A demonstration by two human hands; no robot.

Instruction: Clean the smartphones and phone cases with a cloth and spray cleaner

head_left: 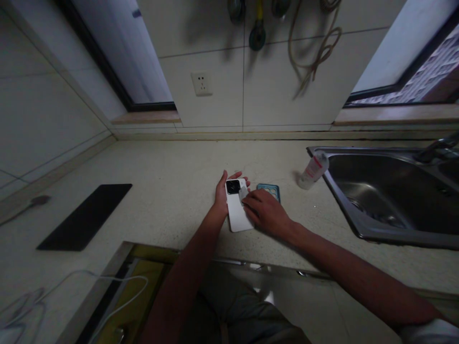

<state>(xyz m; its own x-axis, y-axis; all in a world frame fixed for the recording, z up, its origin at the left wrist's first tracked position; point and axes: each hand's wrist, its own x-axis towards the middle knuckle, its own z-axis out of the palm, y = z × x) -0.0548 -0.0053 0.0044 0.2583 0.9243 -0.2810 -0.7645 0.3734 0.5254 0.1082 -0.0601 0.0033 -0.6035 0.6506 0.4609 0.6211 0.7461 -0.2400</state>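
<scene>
A white smartphone [237, 217] lies back side up in my left hand [221, 193], its black camera block toward the wall. My left fingers wrap beneath it and show past its far edge. Pinched in my right hand [267, 208] is a small whitish wipe [243, 192], pressed on the phone's back beside the camera block. Partly behind my right hand, a blue phone case [275, 189] with camera cutouts rests on the counter. Farther right stands a clear bottle [313, 170] with a pink-and-white label.
The pale countertop [172, 181] runs along the tiled wall. A steel sink [380, 191] with a faucet [439, 147] is at the right. To the left lie a black flat panel [86, 215] and a white cable [132, 278]. A wall socket [201, 84] is ahead.
</scene>
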